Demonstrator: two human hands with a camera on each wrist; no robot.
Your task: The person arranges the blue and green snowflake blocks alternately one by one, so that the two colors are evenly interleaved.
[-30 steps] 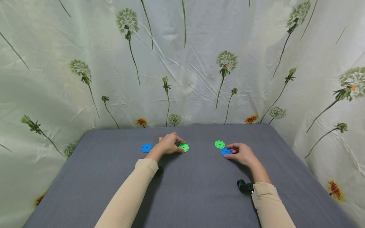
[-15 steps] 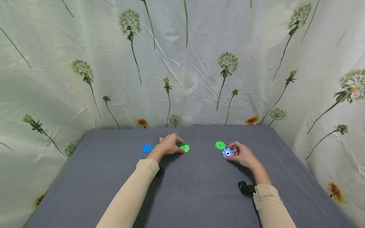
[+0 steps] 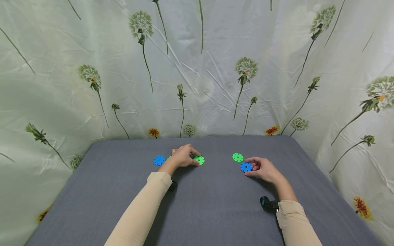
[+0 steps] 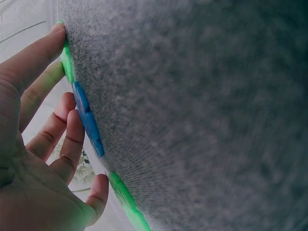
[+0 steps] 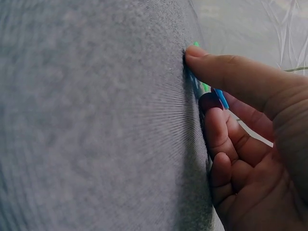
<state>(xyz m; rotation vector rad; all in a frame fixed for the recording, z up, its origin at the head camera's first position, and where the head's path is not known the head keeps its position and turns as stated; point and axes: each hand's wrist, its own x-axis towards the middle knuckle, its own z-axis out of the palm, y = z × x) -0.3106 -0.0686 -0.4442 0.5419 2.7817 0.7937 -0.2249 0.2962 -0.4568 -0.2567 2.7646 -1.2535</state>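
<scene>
My left hand (image 3: 183,155) pinches a green notched plastic disc (image 3: 199,160) between thumb and index finger, flat on the table. In the left wrist view a blue disc (image 4: 87,119) lies under its other fingers, with another green disc (image 4: 127,202) by the little finger. Left of that hand in the head view rests a blue disc (image 3: 159,160). My right hand (image 3: 264,169) pinches a second blue disc (image 3: 246,167) by its edges, thumb on the near side. Just beyond that one, slightly apart, lies a green disc (image 3: 237,157). The right fingers partly hide the held disc in the right wrist view.
A dark grey cloth (image 3: 209,205) covers the table. Behind it hangs a pale curtain (image 3: 209,75) printed with dandelions, meeting the table's back edge. A black wrist strap (image 3: 268,204) is on the right wrist.
The right hand has drawn its blue disc slightly nearer and to the right, away from the green disc; the disc caught a bright glare midway. My left hand keeps its pinch.
</scene>
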